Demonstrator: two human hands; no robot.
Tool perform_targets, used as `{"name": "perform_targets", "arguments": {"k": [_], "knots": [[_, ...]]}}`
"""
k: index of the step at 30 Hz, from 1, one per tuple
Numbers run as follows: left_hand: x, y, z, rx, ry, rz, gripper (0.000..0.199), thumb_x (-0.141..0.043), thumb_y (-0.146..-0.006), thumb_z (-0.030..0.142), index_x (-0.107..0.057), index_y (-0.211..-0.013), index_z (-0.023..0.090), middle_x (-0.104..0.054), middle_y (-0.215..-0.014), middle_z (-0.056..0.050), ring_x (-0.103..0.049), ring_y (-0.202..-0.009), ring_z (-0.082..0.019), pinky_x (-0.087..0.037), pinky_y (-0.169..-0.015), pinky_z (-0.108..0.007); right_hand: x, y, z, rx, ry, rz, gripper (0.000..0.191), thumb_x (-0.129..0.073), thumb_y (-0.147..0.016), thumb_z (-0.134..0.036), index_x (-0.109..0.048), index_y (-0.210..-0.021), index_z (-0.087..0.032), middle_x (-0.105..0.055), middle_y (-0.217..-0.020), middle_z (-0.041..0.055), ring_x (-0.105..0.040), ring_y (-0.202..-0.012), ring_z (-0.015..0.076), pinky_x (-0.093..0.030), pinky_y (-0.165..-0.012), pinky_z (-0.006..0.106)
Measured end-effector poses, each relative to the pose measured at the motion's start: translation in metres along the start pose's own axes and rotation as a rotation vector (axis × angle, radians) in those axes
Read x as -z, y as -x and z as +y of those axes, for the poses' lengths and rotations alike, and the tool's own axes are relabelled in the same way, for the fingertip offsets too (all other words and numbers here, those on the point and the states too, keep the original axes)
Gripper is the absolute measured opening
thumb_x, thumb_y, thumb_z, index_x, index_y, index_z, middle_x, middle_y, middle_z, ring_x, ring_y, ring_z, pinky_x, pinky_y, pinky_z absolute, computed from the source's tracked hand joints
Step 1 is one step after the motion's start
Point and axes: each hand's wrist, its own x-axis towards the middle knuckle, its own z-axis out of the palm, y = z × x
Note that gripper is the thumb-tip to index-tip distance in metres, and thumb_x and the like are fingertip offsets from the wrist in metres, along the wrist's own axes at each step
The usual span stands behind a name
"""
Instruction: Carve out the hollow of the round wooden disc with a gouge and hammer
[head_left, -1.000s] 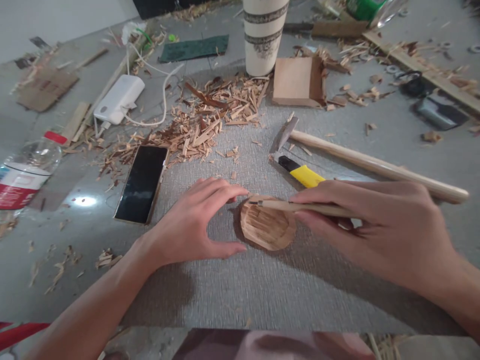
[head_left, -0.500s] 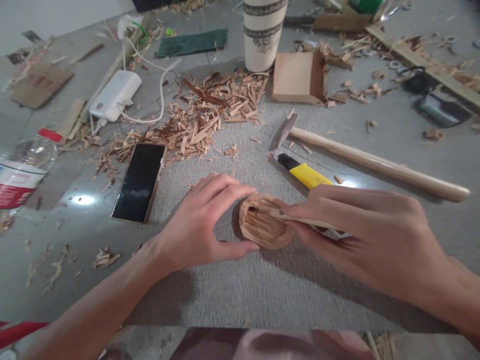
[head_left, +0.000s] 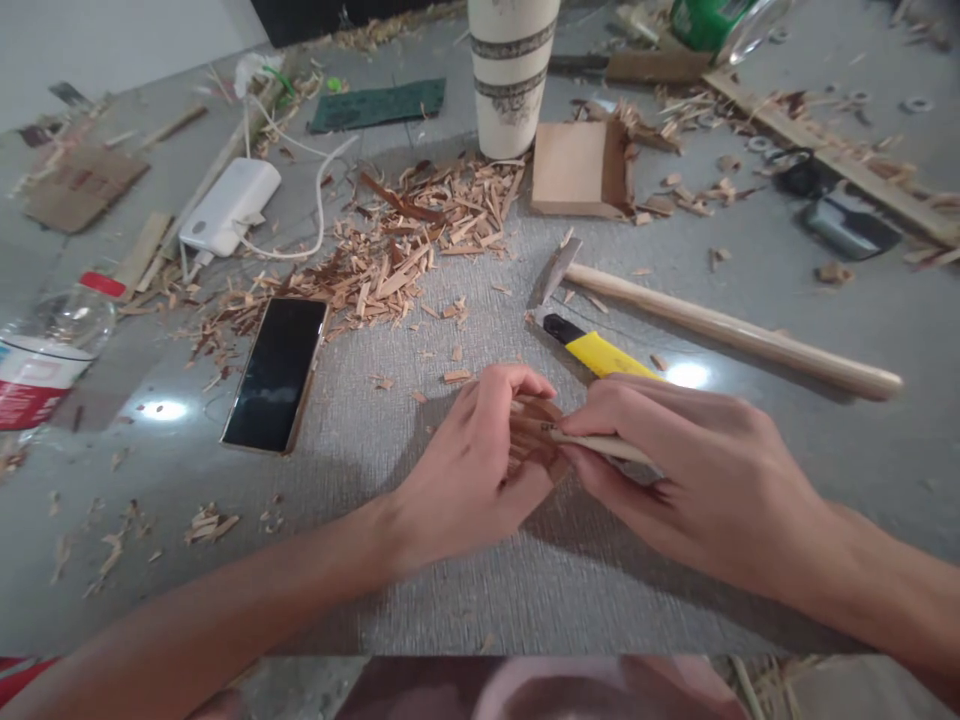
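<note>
A small round wooden piece [head_left: 534,412] with a gouged, grooved face rests on the grey table between my hands. My left hand [head_left: 469,475] curls around its left side, with thumb and fingers on its edge, covering much of it. Pinched in my right hand [head_left: 694,475] is a slim tool with a pale wooden handle [head_left: 611,447]. Its front end reaches over the wooden piece, but the tip is hidden behind my left fingers. Just beyond my right hand lies a yellow and black utility knife [head_left: 600,353], partly covered. A hammer [head_left: 727,330] lies behind it.
A phone [head_left: 276,373] lies left of my hands, near a plastic bottle [head_left: 56,345] and a white charger [head_left: 231,205] with its cable. Farther back are wood shavings [head_left: 405,255], a paper cup [head_left: 512,80], a shallow cardboard box [head_left: 574,168] and a wooden strip [head_left: 832,155].
My left hand has moved right and closed around the wooden piece, where its fingers were spread beside it. My right hand still holds the tool; its tip was visible earlier. The view has shifted slightly.
</note>
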Motion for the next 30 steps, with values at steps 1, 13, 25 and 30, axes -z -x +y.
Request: {"name": "perform_targets", "arguments": {"k": [1,13,25,30], "knots": [[0.001,0.0,0.0,-0.021,-0.033,-0.014,0.034,-0.057,-0.1,0.02,-0.04,-0.128,0.025,-0.065,-0.135,-0.012,-0.068,-0.12,-0.027,-0.059,-0.101,-0.049,0.0,0.001,0.0,-0.002,-0.011,-0.003,0.012,-0.052,-0.102,-0.013,-0.052,-0.101,-0.025,-0.067,-0.084,0.0008,-0.059,-0.071,0.0149,-0.045,-0.062,0.029],[-0.002,-0.006,0.0,-0.181,-0.311,-0.067,0.015,-0.041,-0.109,0.018,-0.055,-0.109,0.024,-0.066,-0.121,-0.008,-0.063,-0.111,-0.026,-0.052,-0.095,-0.047,0.012,0.006,-0.004,-0.07,-0.072,-0.03,0.007,-0.052,-0.105,-0.027,-0.052,-0.11,-0.023,-0.068,-0.09,0.0029,-0.06,-0.071,0.017,-0.044,-0.062,0.031],[-0.003,-0.002,-0.002,-0.174,-0.317,-0.082,0.019,-0.032,-0.114,0.014,-0.048,-0.113,0.024,-0.061,-0.126,-0.005,-0.057,-0.116,-0.022,-0.044,-0.101,-0.042,0.055,0.055,0.098,-0.545,0.578,0.093,0.034,-0.037,-0.104,-0.05,-0.057,-0.096,-0.023,-0.067,-0.093,0.0147,-0.063,-0.088,0.0309,-0.048,-0.074,0.044],[-0.005,-0.002,-0.005,-0.173,-0.294,-0.063,0.018,-0.032,-0.115,0.017,-0.047,-0.111,0.024,-0.059,-0.127,-0.004,-0.056,-0.118,-0.022,-0.042,-0.102,-0.042,0.057,0.097,0.036,-0.814,0.154,0.194,0.047,-0.036,-0.105,-0.062,-0.052,-0.076,-0.028,-0.06,-0.059,0.0037,-0.056,-0.048,0.0203,-0.044,-0.046,0.034]]}}
